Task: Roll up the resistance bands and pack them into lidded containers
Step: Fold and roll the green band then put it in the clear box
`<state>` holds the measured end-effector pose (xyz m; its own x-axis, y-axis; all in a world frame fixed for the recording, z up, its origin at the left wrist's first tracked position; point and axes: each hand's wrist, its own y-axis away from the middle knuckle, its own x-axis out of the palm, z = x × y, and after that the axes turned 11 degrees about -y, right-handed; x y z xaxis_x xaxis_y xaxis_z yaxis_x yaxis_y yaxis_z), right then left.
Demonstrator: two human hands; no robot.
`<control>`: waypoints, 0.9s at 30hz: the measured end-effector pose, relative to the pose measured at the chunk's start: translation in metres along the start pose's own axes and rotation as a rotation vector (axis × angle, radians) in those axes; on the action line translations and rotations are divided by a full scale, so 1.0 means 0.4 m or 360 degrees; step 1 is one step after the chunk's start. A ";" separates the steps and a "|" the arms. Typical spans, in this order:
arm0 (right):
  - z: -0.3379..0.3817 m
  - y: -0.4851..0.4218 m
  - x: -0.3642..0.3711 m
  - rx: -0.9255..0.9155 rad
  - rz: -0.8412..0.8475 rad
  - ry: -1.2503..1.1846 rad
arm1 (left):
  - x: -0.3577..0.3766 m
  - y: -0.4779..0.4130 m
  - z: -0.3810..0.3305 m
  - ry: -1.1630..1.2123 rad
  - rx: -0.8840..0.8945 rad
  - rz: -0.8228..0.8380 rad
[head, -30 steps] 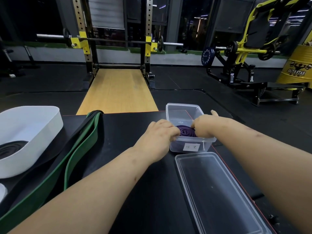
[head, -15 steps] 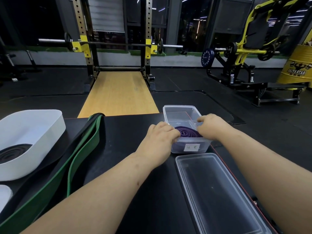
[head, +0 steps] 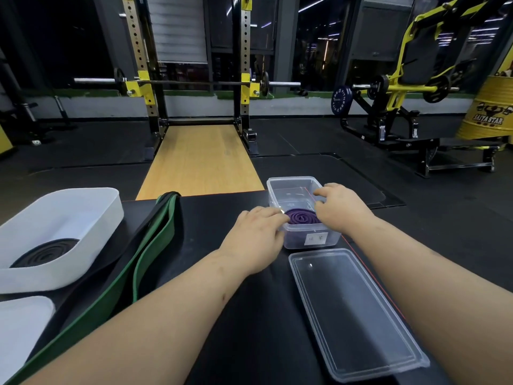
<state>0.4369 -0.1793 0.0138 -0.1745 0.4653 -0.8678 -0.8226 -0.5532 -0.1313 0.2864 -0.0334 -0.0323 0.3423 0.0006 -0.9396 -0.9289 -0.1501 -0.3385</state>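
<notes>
The purple resistance band (head: 301,217) lies coiled flat in a tight spiral inside the clear container (head: 294,181), at the near end of the container; the far end holds nothing visible. The container stands uncovered on the black table top (head: 236,315), near its far right edge, with a white label (head: 315,239) on its near wall. The left hand (head: 255,234) rests palm down against the near left corner of the container, fingers bent, fingertips at the rim just beside the coil (whether they pinch the rim or the band cannot be determined from this view). The right hand (head: 341,209) lies over the right rim with its fingers loosely spread above the coil and one finger extended across the opening; it grips nothing that shows. The clear lid (head: 355,312) lies flat on the table top, just on the near side of the container and apart from it. To the left, a green band (head: 150,254) lies unrolled along the table top. Further left stands a white container (head: 69,215) holding a coiled black band (head: 47,252). A white lid (head: 19,329) lies at the lower left edge of the view.
</notes>
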 end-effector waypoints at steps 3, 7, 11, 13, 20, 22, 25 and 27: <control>0.068 0.060 -0.006 -0.0090 0.0007 -0.0032 | -0.071 0.053 0.020 -0.0060 -0.0083 0.0041; 0.183 0.164 0.003 -0.0259 0.0031 -0.0077 | -0.166 0.146 0.059 -0.0142 -0.0216 0.0059; 0.296 0.290 0.031 -0.0358 0.0073 -0.0287 | -0.263 0.268 0.105 -0.0173 -0.0365 0.0077; 0.346 0.354 0.052 -0.0389 0.0122 -0.0348 | -0.301 0.339 0.133 -0.0159 -0.0463 0.0086; 0.439 0.572 0.173 -0.0357 0.0407 -0.0551 | -0.353 0.607 0.200 -0.0124 -0.0753 0.0145; 0.452 0.626 0.213 -0.0351 0.0490 -0.0558 | -0.353 0.674 0.211 -0.0095 -0.0822 0.0147; 0.469 0.689 0.267 -0.0373 0.0562 -0.0565 | -0.352 0.752 0.213 -0.0083 -0.0913 0.0191; 0.481 0.720 0.291 -0.0373 0.0603 -0.0585 | -0.342 0.788 0.207 -0.0134 -0.0934 0.0251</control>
<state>0.0754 -0.1516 -0.0329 -0.6446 0.3912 -0.6568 -0.5317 -0.8468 0.0174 -0.0650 0.0010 -0.0149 0.1725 0.0089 -0.9850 -0.7264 -0.6742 -0.1333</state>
